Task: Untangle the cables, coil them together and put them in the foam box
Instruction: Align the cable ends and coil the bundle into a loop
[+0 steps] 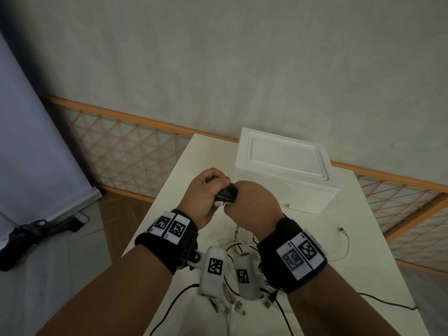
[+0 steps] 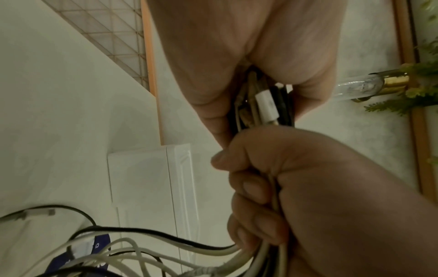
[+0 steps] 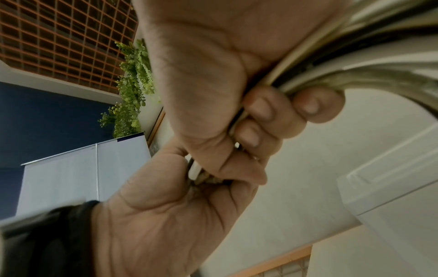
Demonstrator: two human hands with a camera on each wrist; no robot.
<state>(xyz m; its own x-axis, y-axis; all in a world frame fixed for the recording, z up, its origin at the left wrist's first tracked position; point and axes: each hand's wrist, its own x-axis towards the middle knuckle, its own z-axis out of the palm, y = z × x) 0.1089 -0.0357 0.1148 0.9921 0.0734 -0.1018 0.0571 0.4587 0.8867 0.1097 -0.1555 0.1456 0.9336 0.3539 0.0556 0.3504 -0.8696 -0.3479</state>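
Both hands are raised over the white table (image 1: 363,238) and grip one bundle of black and white cables (image 1: 226,194) between them. My left hand (image 1: 207,190) curls round the bundle's end, where a white connector (image 2: 266,105) sticks out below its fingers. My right hand (image 1: 252,206) is fisted round the same cables (image 3: 355,61) right beside it, the two hands touching. More cables (image 1: 238,248) hang from the right hand (image 2: 296,187) to a loose tangle (image 2: 113,253) on the table. The white foam box (image 1: 283,166) stands behind the hands with its lid on.
A white cable end with a connector (image 1: 343,231) lies on the table to the right. A black cable (image 1: 388,304) trails toward the near right edge. Several plugs (image 1: 232,309) lie near the front edge. An orange lattice fence (image 1: 126,151) runs behind the table.
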